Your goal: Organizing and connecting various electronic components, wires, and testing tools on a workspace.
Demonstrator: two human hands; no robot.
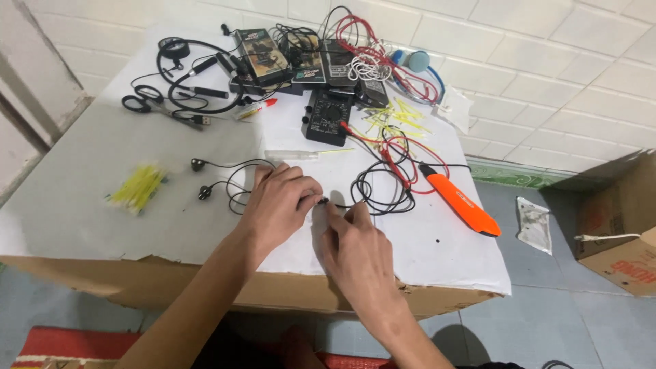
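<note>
Landmark: the black earphone cable (pixel 239 179) on the white counter (pixel 437 253).

Far left of the cable lies one bundle of yellow ties (pixel 139 186). Beyond it, at the back of the counter, lie one pair of black scissors (pixel 140 102) and one black headset (pixel 198 75). The cable ends in two earbuds (pixel 199 165) at its left.

Your left hand (pixel 277 205) rests on the cable's loops, fingers curled down over the wire. Your right hand (pixel 359 249), just right of it, pinches a small dark piece on the wire (pixel 323 202) between thumb and forefinger. Both hands close on the same short stretch, almost touching. It seems best to keep that stretch taut and press the wire flat with the left hand, so the right fingers work without tugging the loops.

Right of the cable sit one more black coil (pixel 379 191), red leads (pixel 403 157) and one orange tool (pixel 459 200). Behind the cable stands one black multimeter (pixel 329 115).
</note>
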